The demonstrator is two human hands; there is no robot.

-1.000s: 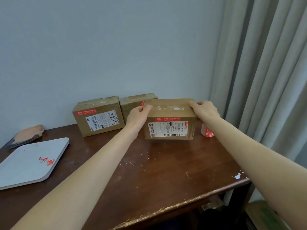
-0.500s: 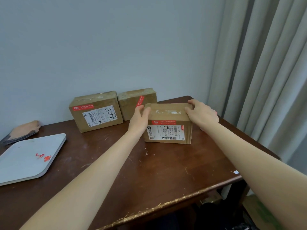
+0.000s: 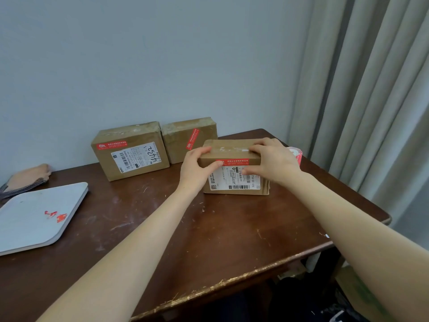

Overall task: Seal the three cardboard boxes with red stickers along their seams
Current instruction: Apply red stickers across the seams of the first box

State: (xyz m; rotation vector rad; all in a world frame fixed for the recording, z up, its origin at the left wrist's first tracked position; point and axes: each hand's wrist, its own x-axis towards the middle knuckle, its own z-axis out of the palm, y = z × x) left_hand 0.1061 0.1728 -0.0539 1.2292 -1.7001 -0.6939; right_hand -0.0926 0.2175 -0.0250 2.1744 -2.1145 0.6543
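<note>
Both the left hand [image 3: 197, 169] and the right hand [image 3: 275, 162] clamp the nearest cardboard box [image 3: 234, 191], standing at the far right of the table [image 3: 209, 233], fingers curled over its top and thumbs on its front, seemingly pressing the red sticker [image 3: 234, 161] down; next, rub firmly along the seam.

The scratched dark brown tabletop [image 3: 209, 240] holds brown boxes [image 3: 228, 144] with red stickers [image 3: 234, 161] and white labels [image 3: 222, 180] with black stripes. The tray [image 3: 34, 228] on the tabletop is pale grey with red bits [image 3: 56, 216].
</note>
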